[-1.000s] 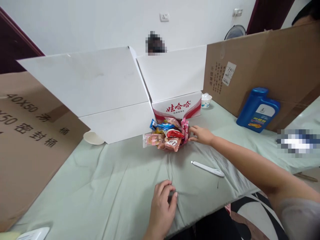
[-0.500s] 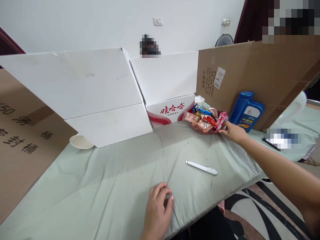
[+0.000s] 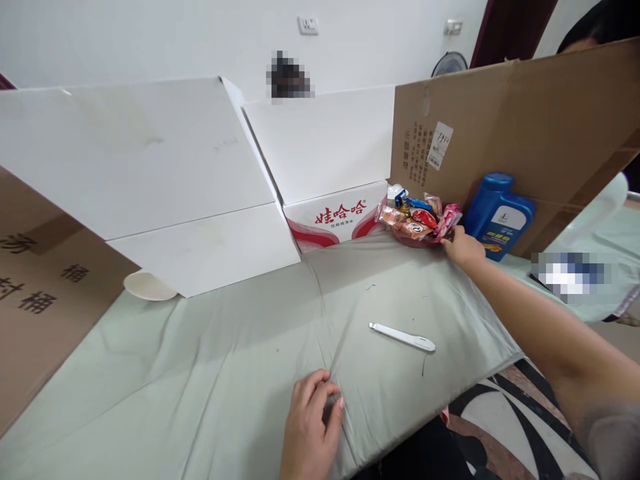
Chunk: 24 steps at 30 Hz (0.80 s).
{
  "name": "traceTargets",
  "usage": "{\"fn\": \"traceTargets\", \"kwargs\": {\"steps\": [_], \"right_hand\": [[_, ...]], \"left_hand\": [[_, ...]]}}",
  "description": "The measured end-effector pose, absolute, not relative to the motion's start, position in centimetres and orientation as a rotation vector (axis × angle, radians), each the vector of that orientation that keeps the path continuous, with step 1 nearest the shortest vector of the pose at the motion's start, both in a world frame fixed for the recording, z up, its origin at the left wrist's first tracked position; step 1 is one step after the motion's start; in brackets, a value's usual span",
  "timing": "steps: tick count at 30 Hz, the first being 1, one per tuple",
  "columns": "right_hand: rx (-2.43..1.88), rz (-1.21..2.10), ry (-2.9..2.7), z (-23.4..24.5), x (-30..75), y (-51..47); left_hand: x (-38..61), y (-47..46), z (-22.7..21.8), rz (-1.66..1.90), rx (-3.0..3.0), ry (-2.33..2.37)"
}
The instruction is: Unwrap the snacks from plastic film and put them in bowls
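At the far right of the table, my right hand (image 3: 465,249) grips the near right rim of a dark red bowl (image 3: 417,241). Wrapped snacks or candies (image 3: 421,219) in red, pink, blue and tan packets fill the bowl above its rim. My left hand (image 3: 315,410) rests near the front edge with fingers loosely bent, thumb apart and nothing in it. Between the hands lies a slim white tool (image 3: 403,337), perhaps a utility knife, touched by neither. A blue plastic bottle (image 3: 500,217) with a handle stands just right of the bowl.
White cardboard panels (image 3: 200,153) and a box with red lettering (image 3: 340,217) stand along the back. Brown cardboard walls off the right (image 3: 525,127) and left (image 3: 60,287). A pale round dish (image 3: 150,287) pokes out at left. People are partly visible behind the cardboard.
My right hand has pushed the bowl slightly farther back, and a white cup behind it is now more covered. My left hand stays put. The view has shifted a little.
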State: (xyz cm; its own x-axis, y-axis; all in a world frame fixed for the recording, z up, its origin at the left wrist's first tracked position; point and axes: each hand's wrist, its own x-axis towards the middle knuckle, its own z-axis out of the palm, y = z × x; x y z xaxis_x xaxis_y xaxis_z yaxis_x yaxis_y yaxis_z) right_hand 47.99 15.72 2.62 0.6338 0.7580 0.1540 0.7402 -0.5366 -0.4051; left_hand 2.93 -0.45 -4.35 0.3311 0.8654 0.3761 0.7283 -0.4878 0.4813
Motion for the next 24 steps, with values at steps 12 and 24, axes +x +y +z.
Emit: {"fn": "traceTargets", "kwargs": {"steps": [12, 24], "right_hand": [[-1.839, 0.516, -0.829, -1.0, 44.9, 20.7], [-1.477, 0.614, -0.811, -1.2, 47.6, 25.9]], "left_hand": [[3.4, -0.9, -4.9, 0.959, 2.245, 1.491], [3.1, -0.7, -5.5, 0.959, 2.315, 1.468]]}}
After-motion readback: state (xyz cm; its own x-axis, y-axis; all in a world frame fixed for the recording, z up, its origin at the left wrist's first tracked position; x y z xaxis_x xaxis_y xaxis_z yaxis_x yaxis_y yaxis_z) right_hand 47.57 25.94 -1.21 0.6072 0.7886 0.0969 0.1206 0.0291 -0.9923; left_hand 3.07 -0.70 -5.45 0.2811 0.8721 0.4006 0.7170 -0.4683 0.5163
